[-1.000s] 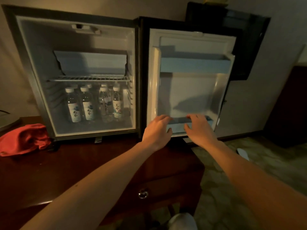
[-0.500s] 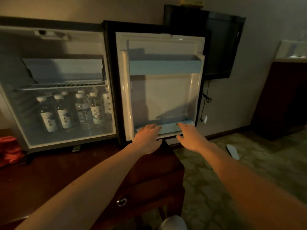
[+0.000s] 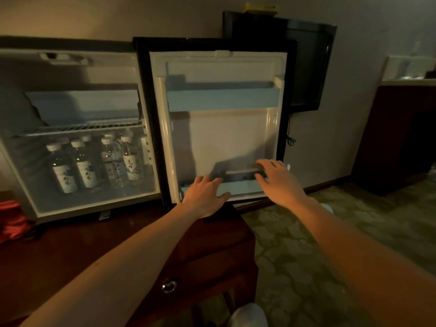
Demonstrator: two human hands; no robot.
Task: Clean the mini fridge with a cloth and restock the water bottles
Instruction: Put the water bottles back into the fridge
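Two bare hands reach to the bottom shelf (image 3: pixel 238 186) of the open fridge door (image 3: pixel 221 128). Left hand (image 3: pixel 204 194) lies flat on the shelf's front edge, its grip released, fingers spread. Right hand (image 3: pixel 277 180) curls loosely over the shelf's rail; I cannot tell whether its grip is clenched. Water bottles (image 3: pixel 94 164) stand upright in the mini fridge (image 3: pixel 77 204) beneath a wire rack (image 3: pixel 82 128). A red cloth (image 3: pixel 10 220) lies on the tabletop (image 3: pixel 70 251) at far left.
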